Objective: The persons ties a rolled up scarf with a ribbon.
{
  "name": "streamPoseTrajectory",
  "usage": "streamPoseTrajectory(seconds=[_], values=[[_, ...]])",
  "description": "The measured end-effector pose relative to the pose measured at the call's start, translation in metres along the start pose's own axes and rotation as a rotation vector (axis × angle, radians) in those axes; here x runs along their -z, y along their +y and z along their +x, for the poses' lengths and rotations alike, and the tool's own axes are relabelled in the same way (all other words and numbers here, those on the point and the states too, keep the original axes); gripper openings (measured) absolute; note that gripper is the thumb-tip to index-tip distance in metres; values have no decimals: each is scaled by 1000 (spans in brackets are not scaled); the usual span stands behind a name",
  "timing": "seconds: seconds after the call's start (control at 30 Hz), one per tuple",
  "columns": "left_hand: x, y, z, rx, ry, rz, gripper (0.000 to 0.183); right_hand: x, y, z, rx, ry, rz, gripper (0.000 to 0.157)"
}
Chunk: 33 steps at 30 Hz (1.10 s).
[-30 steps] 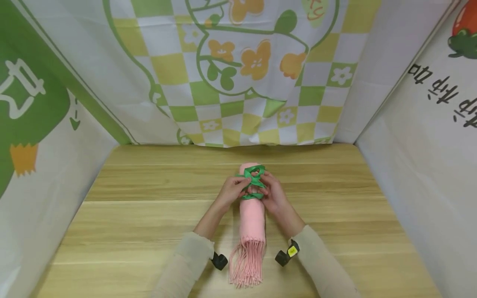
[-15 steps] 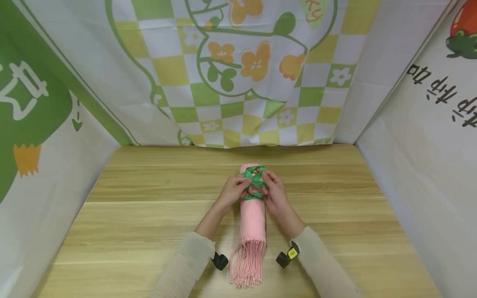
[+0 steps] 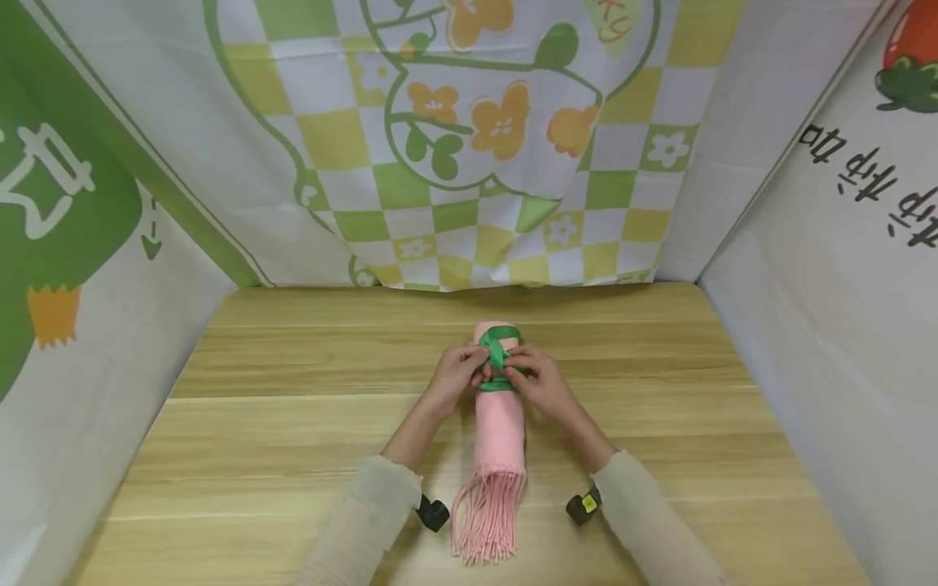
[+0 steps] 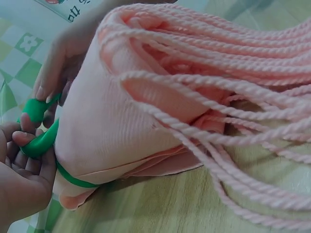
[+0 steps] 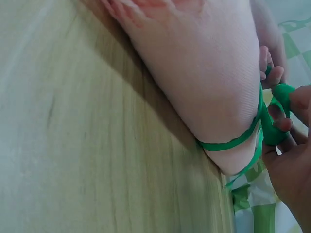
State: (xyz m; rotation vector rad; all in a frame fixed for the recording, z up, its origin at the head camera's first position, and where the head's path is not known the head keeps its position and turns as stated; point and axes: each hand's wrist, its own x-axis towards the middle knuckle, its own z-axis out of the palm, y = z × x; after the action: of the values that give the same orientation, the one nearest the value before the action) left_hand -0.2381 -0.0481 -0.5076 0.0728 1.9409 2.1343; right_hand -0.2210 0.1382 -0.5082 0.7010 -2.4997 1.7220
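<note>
A pink scarf (image 3: 500, 435), rolled into a cylinder, lies lengthwise on the table with its twisted fringe (image 3: 487, 521) toward me. Green ribbon (image 3: 497, 352) goes round the roll near its far end, and loops of it stand up between my hands. My left hand (image 3: 454, 378) pinches the ribbon from the left; in the left wrist view a green loop (image 4: 41, 143) runs over its curled fingers. From the right, my right hand (image 3: 542, 381) pinches ribbon between thumb and fingers, seen also in the right wrist view with the green band (image 5: 277, 131) at its fingertips.
The wooden table (image 3: 293, 448) reaches out on both sides of the roll. Behind it hangs a green-and-yellow checked cloth (image 3: 454, 216), and printed white panels stand left and right. A small black camera (image 3: 432, 514) sits at each wrist.
My right hand has turned and shifted inward over the ribbon, its wrist swinging out to the right. The open ribbon loop has been drawn in to a narrower strip. The left hand stays nearly still.
</note>
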Motion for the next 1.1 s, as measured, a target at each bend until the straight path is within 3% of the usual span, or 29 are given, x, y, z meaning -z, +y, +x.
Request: streamPoseTrajectory(seconds=[0.13, 0.37, 0.47, 0.57, 0.7, 0.97, 1.03, 1.1], values=[[-3, 0, -1, -3, 18, -17, 33, 1, 1, -1, 23, -38, -84, 22], [-3, -3, -1, -46, 65, -15, 35, -6, 1, 3, 106, -37, -425, 24], [-3, -5, -1, -57, 67, -19, 37, -10, 2, 3, 106, -19, -463, 28], [-2, -5, -1, -57, 62, -24, 38, -12, 2, 2, 22, 9, -368, 29], [-1, -5, -1, -48, 52, -22, 37, -11, 1, 2, -129, 79, -146, 25], [0, -1, -5, -83, -5, 37, 36, -6, -6, 6, -334, 154, 467, 13], [-1, 0, -6, -93, -12, 51, 37, -4, -7, 8, -389, 169, 553, 13], [-1, 0, -6, -104, -22, 63, 37, -2, -7, 10, -447, 156, 565, 12]])
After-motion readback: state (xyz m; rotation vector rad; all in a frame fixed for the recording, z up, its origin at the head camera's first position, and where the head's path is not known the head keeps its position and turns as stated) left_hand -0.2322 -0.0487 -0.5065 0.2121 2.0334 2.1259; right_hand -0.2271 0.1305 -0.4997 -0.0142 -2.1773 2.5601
